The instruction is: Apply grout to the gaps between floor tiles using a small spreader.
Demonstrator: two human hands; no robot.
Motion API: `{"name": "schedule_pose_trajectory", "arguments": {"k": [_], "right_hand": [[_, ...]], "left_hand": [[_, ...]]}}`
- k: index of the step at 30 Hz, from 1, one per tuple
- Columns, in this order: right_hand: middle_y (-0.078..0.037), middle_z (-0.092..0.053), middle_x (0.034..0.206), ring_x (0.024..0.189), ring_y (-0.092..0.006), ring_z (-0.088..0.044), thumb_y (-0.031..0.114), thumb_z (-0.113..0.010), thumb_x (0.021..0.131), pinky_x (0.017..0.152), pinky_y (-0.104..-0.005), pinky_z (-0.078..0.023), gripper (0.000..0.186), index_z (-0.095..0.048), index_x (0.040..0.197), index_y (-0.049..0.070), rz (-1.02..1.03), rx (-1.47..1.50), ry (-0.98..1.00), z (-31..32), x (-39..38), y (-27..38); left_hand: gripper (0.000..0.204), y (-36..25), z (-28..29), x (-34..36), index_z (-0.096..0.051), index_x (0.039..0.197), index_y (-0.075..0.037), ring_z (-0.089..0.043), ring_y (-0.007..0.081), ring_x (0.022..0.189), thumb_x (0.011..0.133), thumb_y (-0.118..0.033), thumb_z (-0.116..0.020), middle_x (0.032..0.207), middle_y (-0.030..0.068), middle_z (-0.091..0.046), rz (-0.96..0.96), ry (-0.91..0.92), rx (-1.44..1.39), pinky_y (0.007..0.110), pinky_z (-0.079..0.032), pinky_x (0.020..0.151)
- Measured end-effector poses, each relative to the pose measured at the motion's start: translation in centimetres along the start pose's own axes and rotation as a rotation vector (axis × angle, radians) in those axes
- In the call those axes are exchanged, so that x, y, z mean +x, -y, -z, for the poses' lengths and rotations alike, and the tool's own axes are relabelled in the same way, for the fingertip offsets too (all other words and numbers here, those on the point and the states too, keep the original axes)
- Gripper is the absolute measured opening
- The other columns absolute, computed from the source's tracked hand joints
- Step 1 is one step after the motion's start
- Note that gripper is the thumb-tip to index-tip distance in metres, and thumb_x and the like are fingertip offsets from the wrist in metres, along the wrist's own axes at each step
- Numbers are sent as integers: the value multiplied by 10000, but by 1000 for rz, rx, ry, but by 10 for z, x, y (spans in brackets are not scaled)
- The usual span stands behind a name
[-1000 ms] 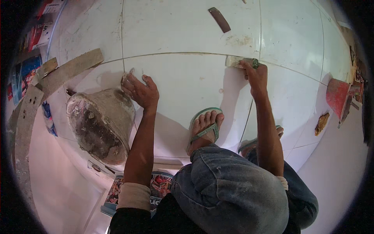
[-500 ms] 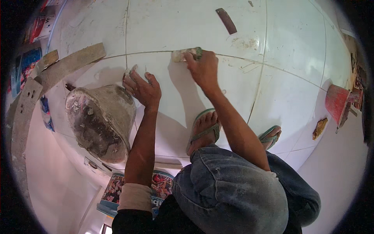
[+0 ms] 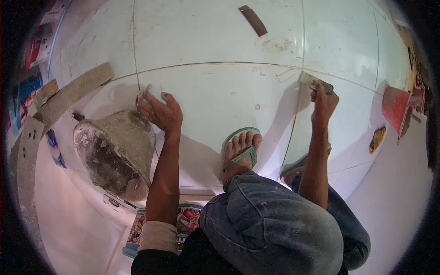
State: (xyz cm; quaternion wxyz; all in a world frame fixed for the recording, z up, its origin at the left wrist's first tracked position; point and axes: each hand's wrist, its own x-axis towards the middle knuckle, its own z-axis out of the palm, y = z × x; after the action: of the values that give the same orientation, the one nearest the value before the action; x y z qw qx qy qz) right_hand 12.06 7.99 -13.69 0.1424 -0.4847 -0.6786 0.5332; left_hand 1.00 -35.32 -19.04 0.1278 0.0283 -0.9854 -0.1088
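Observation:
In my right hand (image 3: 324, 101) is a putty knife (image 3: 307, 79) with a pale, smeared blade and a green handle end. The fingers are wrapped round it, and its blade is at a joint between the white floor tiles (image 3: 220, 87). My left hand (image 3: 160, 110) is over the tiles with its fingers apart and its fingertips caked in whitish paste. It is beside the upper right of a dirty, cement-crusted bucket (image 3: 114, 151), which lies tilted with its mouth toward me; whether the hand touches it I cannot tell.
Long grey boards (image 3: 75, 91) cross at the left. A brown strip (image 3: 253, 20) lies on the far tiles. To the right are a red container (image 3: 395, 106) and a yellowish-brown scrap (image 3: 377, 140). My sandalled foot (image 3: 240, 151) stands between my arms. A printed box (image 3: 189, 219) is near my knee.
My right hand has swept the putty knife to the right along the tile joint. My left hand has stayed by the bucket, and the whole view has shifted slightly.

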Motion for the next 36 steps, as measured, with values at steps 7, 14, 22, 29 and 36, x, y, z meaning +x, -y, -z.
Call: {"name": "schedule_pose_trajectory", "arguments": {"k": [7, 14, 22, 29, 36], "right_hand": [[-24, -664, 730, 608, -119, -563, 189, -785, 933, 553, -299, -442, 227, -769, 938, -38, -57, 93, -25, -13, -15, -16], [-26, -666, 744, 604, -111, -559, 178, -775, 944, 547, -279, -432, 204, -766, 955, -26, -58, 139, -20, -20, -25, -1], [-132, -755, 892, 700, -249, -689, 163, -701, 952, 640, -366, -541, 188, -791, 1001, 5, 366, -312, 37, -79, -47, 17], [-73, -679, 1068, 946, -256, -651, 76, -681, 808, 714, -403, -531, 164, -757, 952, 54, 1066, -935, 450, -77, -97, 22], [-69, -783, 896, 715, -143, -658, 278, -774, 958, 609, -303, -509, 312, -808, 1119, 13, 76, -150, 193, -5, 7, 39]], "left_hand": [[564, -11, -6, -6, -500, 1468, 13, -407, 473, 1402, 993, -281, -584, 1450, 287, -503, 18, 57, 35, 628, -300, 1167], [578, 2, -8, -5, -504, 1468, 49, -430, 490, 1377, 1004, -289, -567, 1473, 292, -509, 41, 45, 82, 638, -294, 1179], [587, 1, -3, -2, -497, 1449, 93, -430, 512, 1368, 997, -272, -577, 1408, 322, -529, 28, 46, 103, 648, -297, 1175], [595, 11, -11, -2, -500, 1426, 124, -425, 518, 1368, 1011, -293, -592, 1394, 352, -532, -17, 18, 72, 644, -301, 1175], [591, 1, -3, -1, -501, 1409, 152, -443, 520, 1358, 1015, -279, -592, 1410, 349, -536, -32, 12, 66, 641, -298, 1182]]}}
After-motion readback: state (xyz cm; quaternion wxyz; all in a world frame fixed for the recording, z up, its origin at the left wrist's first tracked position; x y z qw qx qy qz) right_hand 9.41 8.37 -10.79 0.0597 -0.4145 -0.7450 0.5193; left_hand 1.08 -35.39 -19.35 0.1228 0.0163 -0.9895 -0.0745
